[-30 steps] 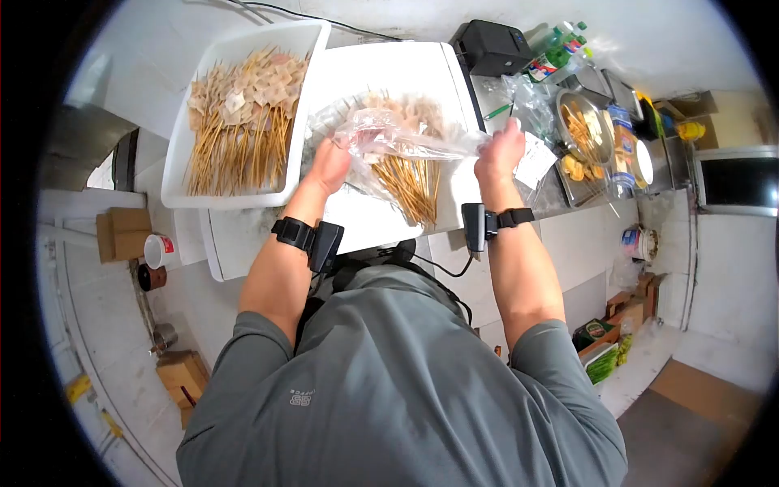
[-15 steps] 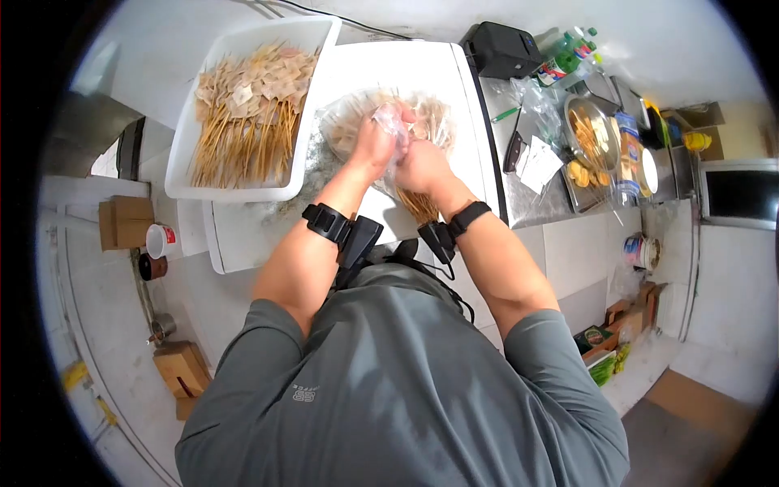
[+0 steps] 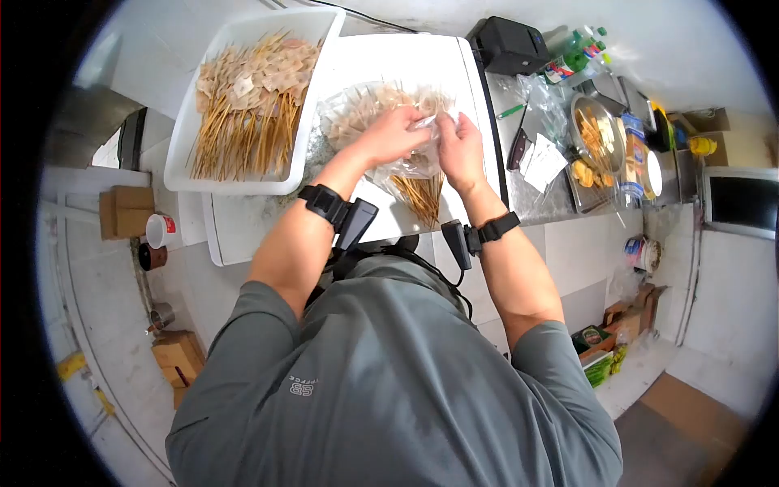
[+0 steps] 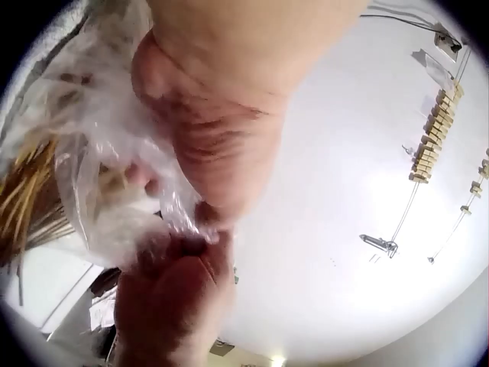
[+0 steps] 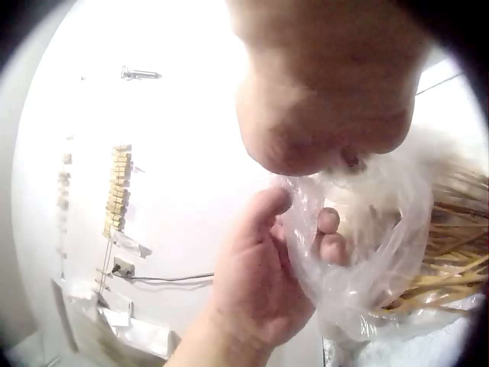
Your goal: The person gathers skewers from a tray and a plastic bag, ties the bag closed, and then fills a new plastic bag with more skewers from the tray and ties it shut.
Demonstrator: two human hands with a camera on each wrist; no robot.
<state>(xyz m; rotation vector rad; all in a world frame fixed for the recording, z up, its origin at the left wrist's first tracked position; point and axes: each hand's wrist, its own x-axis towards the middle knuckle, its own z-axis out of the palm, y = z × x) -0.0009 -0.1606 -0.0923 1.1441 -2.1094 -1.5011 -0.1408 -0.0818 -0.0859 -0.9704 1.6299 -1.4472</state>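
A clear plastic bag [image 3: 418, 162] lies over a bundle of skewers [image 3: 420, 199] on the white board [image 3: 389, 57]. My left hand [image 3: 395, 136] grips the bag's gathered film from the left, its fingers partly hidden by plastic. Close beside it, my right hand [image 3: 460, 150] pinches the same film between thumb and fingers. The right wrist view has the left hand [image 5: 263, 267] curled at the bag [image 5: 367, 283], two fingertips showing past the film. In the left wrist view the right hand [image 4: 176, 302] meets the bag [image 4: 99, 176] below the left hand [image 4: 218, 130].
At the left is a white tub [image 3: 298, 162] of skewers [image 3: 247, 134]. On the metal counter at the right lie a knife [image 3: 518, 150], papers [image 3: 542, 165] and a steel bowl [image 3: 596, 130] of food. A black device [image 3: 511, 47] and green bottles [image 3: 578, 58] stand behind.
My hands were far apart with the bag stretched between them, then came together over the bundle. Since then both have shifted right, and the right hand has turned more upright.
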